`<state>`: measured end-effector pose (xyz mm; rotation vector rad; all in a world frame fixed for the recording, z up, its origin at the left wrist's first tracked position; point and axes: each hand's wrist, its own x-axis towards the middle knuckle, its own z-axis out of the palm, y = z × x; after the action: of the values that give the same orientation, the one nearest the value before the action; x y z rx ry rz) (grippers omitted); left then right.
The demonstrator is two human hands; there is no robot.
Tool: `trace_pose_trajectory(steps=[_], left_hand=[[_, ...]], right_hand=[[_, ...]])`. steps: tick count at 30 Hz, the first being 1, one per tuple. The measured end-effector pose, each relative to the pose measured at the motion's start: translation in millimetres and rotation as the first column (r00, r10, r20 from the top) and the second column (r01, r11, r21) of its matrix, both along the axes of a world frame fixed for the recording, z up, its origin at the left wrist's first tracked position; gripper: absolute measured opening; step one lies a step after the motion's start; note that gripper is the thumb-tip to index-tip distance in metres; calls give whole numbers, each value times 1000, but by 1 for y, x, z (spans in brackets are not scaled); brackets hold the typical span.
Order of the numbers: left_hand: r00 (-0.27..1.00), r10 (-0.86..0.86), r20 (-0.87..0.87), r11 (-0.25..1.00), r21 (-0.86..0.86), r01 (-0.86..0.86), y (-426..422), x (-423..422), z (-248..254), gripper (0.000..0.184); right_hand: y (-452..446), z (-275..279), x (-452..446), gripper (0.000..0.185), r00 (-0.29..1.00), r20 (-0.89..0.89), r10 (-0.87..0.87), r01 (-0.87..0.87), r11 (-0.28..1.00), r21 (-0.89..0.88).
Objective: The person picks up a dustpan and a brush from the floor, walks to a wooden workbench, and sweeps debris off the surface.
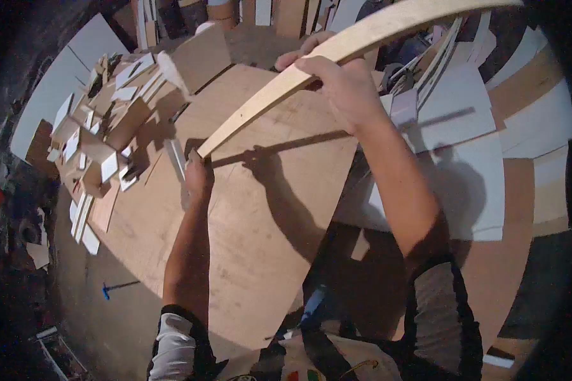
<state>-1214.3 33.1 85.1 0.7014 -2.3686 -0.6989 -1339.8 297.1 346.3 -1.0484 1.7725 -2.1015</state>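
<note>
A long, curved strip of pale wood (260,106) slants from the middle left up to the top right, above a plywood sheet (254,216). My left hand (198,176) is closed at its narrow lower end. Farther along the strip, my right hand (340,79) wraps round it from beneath, with the thumb on the near face. The strip and my right arm cast shadows on the plywood. Beyond my right hand the strip widens and leaves the view at the top.
Wood and white board offcuts (108,152) lie heaped at the left. A blue-handled tool (106,291) rests on the floor at the lower left. White panels (464,197) and curved strips are at the right. An upright board (203,57) stands behind the plywood.
</note>
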Motion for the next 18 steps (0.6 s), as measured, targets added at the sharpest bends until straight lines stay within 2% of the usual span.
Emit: trace_pose_trajectory(steps=[1, 2, 3, 4, 5, 6, 7, 8, 9, 10, 11, 12, 13, 14, 15, 16, 17, 18], left_hand=[[967, 76, 243, 995, -87, -57, 4, -21, -10, 22], [978, 20, 210, 993, -115, 5, 31, -42, 3, 22], [984, -35, 172, 988, -141, 60, 64, -68, 14, 23], [967, -107, 232, 969, -195, 154, 81, -110, -44, 19], [941, -172, 290, 938, -243, 246, 102, -153, -101, 16], [964, -107, 242, 977, -153, 147, 165, -188, -100, 13], [918, -283, 278, 945, -83, 317, 222, -202, -58, 17], [901, -379, 211, 916, -54, 398, 275, -226, -54, 16], [817, -515, 259, 856, 111, 504, 318, -237, -29, 19], [769, -603, 214, 796, 105, 596, 356, -251, -29, 19], [742, -637, 208, 770, 203, 605, 381, -264, -18, 21], [771, -616, 162, 781, 254, 570, 386, -260, 16, 21], [767, -620, 164, 777, 262, 572, 386, -264, 24, 21], [771, -610, 182, 791, 195, 580, 375, -274, 29, 22], [778, -597, 198, 802, 116, 586, 358, -288, 35, 23], [794, -573, 203, 812, 8, 584, 328, -295, 42, 19], [808, -551, 207, 811, -98, 577, 289, -301, 45, 15], [864, -439, 248, 868, -130, 479, 249, -312, 42, 17]], right_hand=[[5, -2, -28, 12, 1000, -1, -7, 7, 1000, 4], [15, 5, -45, 14, 973, -134, -187, 214, 947, 238], [28, 12, -62, 17, 901, -304, -310, 420, 800, 428], [57, 19, -81, 21, 705, -687, -177, 534, 771, 348], [85, 41, -93, 19, 731, -651, -207, 549, 745, 379], [114, 62, -105, 19, 753, -613, -238, 561, 719, 410], [144, 86, -120, 18, 852, -309, -422, 521, 743, 420], [169, 98, -122, 22, 789, -239, -566, 614, 707, 352], [188, 111, -121, 27, 727, -305, -615, 686, 633, 358], [208, 118, -113, 31, 737, -299, -606, 674, 691, 260], [229, 134, -108, 33, 712, -375, -594, 702, 604, 378], [248, 149, -106, 34, 691, -441, -572, 720, 494, 487], [268, 158, -112, 36, 656, -428, -622, 753, 503, 424], [288, 168, -117, 38, 620, -412, -668, 784, 508, 357], [305, 176, -125, 34, 617, -311, -723, 786, 549, 283], [301, 174, -131, 34, 667, -182, -723, 745, 645, 171], [293, 163, -138, 34, 665, -173, -727, 747, 644, 167], [281, 141, -148, 33, 600, -611, -516, 734, 659, 164]])
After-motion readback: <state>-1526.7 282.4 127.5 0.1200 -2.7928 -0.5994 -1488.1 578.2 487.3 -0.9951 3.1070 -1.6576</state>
